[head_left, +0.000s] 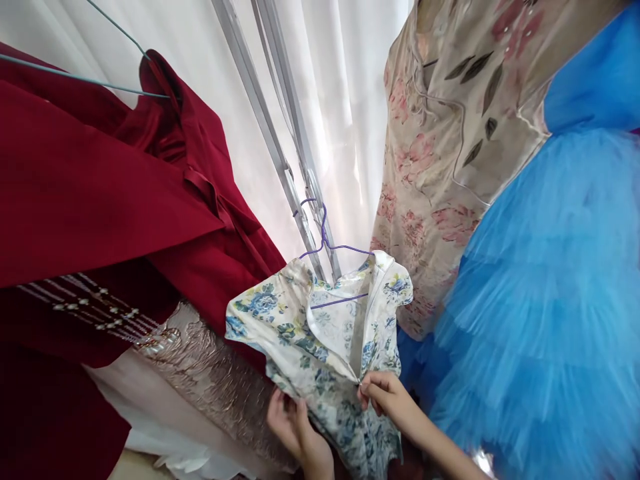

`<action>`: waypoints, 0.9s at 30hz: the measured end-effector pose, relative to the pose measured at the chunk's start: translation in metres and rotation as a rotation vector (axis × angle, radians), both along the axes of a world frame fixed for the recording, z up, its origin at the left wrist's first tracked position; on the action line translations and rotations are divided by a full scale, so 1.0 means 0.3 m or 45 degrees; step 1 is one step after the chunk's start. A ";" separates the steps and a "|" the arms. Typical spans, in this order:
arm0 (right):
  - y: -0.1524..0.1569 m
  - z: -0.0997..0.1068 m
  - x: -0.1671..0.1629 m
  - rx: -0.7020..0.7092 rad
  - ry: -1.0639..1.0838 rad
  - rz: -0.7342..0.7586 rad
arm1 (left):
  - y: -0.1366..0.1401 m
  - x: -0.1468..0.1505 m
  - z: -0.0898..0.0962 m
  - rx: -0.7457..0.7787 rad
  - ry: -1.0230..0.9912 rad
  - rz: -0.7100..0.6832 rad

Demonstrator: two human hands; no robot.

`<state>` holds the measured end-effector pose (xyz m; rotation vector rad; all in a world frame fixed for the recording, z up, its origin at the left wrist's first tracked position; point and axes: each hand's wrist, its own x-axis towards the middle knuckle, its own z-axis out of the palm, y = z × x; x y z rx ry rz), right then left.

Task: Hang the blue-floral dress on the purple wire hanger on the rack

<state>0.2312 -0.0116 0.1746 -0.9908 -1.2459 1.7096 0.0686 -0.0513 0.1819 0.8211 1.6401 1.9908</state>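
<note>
A white dress (pixel 289 333) with blue flowers and green leaves hangs on a purple wire hanger (pixel 326 241). Its zipper is undone at the top, and the neckline spreads in a V. My right hand (pixel 381 392) pinches the zipper pull (pixel 359 382) at the bottom of that V, thumb and finger closed on it. Lower and to the left, my left hand (pixel 299 430) has its fingers curled at the side edge of the dress, with the thumb over the cloth. The lower part of the dress runs out of view.
Metal rails (pixel 280 127) rise behind the hanger, before a white curtain (pixel 345 100). Dark red garments (pixel 100 173) and a beaded textured gown (pixel 210 360) crowd the left. On the right hang a beige floral dress (pixel 420 160) and a blue tiered tulle dress (pixel 545 300).
</note>
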 end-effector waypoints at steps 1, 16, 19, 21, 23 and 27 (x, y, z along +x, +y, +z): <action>-0.006 -0.009 -0.001 -0.042 0.014 0.007 | -0.013 0.010 -0.031 -0.006 0.186 0.069; 0.117 0.274 0.000 -0.044 0.158 -0.012 | 0.011 0.150 -0.088 -0.106 0.882 -0.694; 0.225 0.467 0.021 0.150 0.204 -0.053 | 0.007 0.201 -0.029 -0.209 0.978 -0.759; 0.289 0.579 0.022 0.250 0.242 -0.041 | 0.011 0.227 0.001 -0.246 1.000 -0.799; 0.336 0.662 0.018 0.307 0.273 -0.058 | 0.022 0.248 0.010 -0.258 0.983 -0.834; 0.382 0.739 0.019 0.383 0.355 -0.139 | 0.047 0.281 -0.054 -0.335 0.983 -0.881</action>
